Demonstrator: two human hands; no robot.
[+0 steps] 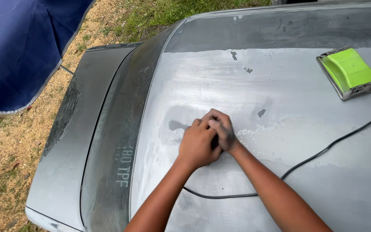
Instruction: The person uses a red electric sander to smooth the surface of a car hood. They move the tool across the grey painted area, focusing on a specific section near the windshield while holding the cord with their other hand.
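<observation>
Lying near both hands point(207, 135): black cable point(305, 161), green sanding block point(348, 72).

Both hands meet on the middle of the car panel point(280, 180), the left hand point(197, 144) touching the right hand point(222, 129) and lying just left of it. A sanding block point(348, 72) rests on the panel well apart from them, far right and behind, and a cable point(305, 161) lies across the panel from the right edge, passing under the right forearm. An umbrella point(18, 47) stands at far left over the ground point(9, 146) beside the car.
</observation>
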